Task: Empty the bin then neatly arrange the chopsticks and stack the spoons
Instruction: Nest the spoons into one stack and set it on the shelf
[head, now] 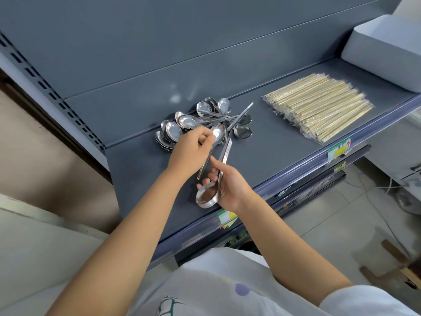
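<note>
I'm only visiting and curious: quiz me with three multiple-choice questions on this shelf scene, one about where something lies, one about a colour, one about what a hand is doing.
1. Where do the chopsticks lie relative to the loose spoon pile?
A) to its right
B) to its left
C) on top of it

2. What colour is the bin?
A) red
B) white
C) black

3. What does the right hand hold?
A) nothing
B) one chopstick
C) a nested stack of spoons

Answers:
1 A: the chopsticks sit further right on the grey shelf, apart from the pile.
2 B: the bin's walls are white.
3 C: it grips several spoons nested together, while the left hand pinches a single spoon.
</note>
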